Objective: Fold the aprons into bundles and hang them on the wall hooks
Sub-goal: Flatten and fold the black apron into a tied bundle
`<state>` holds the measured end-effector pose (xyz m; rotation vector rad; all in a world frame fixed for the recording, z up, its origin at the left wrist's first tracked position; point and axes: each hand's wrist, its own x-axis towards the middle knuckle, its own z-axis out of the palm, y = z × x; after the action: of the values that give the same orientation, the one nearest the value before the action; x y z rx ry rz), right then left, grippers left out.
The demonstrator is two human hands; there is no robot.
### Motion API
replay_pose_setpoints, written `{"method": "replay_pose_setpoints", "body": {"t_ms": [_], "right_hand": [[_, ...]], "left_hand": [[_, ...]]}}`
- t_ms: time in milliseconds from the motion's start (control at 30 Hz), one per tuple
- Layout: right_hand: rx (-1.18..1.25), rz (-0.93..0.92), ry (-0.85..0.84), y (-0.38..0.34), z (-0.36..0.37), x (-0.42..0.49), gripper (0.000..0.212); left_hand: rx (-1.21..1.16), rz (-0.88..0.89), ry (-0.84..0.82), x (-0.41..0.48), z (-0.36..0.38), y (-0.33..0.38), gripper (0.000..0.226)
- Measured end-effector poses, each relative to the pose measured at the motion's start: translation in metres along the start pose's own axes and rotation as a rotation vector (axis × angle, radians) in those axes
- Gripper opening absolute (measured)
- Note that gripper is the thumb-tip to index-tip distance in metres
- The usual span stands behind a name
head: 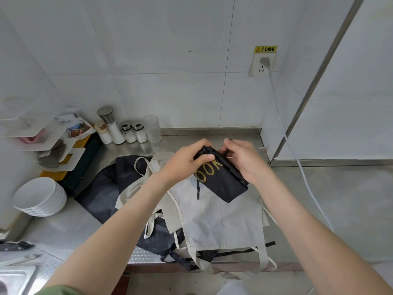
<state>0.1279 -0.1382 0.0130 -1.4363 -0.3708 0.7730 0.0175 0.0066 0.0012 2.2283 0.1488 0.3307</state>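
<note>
Both the left hand (187, 160) and right hand (242, 160) grip the folded black apron (223, 179) above the beige apron (217, 216) spread on the surface (331, 199), likely keeping its folds from springing loose

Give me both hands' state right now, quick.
Left hand: closed, gripping the folded black fabric apron bundle with gold lettering.
Right hand: closed, pinching the same bundle's top edge.

- The steel table (357, 205) ran along the tiled wall.
- A dark apron (102, 188) lay spread on it, with a pale apron (217, 220) on top, its straps hanging past the front edge.
- White bowls (39, 196) stood stacked at the left.
- Jars (119, 133) and a clear glass (152, 128) stood at the back.
</note>
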Motion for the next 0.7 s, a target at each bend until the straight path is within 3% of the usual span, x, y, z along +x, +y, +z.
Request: {"method": "replay_pose_setpoints", "body": {"t_ms": [167,267,333,433,533,600,700], "right_hand": [[0.057,-0.032,0.063,-0.002,-0.017,0.003,0.026],[-0.017,-0.030,0.143,0.000,-0.022,0.011,0.007],[-0.135,0.001,0.194,0.001,-0.026,0.015,0.044],[-0.514,-0.056,0.190,0.000,-0.025,0.012,0.103],[-0.828,-0.177,0.034,0.004,-0.019,0.012,0.116],[-0.918,-0.240,-0.073,0.008,-0.013,0.013,0.116],[-0.966,-0.314,-0.084,0.012,-0.008,0.014,0.121]], "left_hand": [[0.008,0.178,0.091,-0.001,0.005,-0.014,0.018],[0.115,0.233,0.148,0.001,0.008,-0.014,0.014],[0.170,0.287,0.140,0.000,0.008,-0.016,0.014],[0.229,0.314,0.031,-0.001,0.006,-0.017,0.013],[0.354,0.409,-0.036,-0.003,0.012,-0.018,0.013],[0.406,0.478,-0.047,-0.004,0.017,-0.019,0.011],[0.447,0.547,-0.018,-0.006,0.019,-0.022,0.011]]}}
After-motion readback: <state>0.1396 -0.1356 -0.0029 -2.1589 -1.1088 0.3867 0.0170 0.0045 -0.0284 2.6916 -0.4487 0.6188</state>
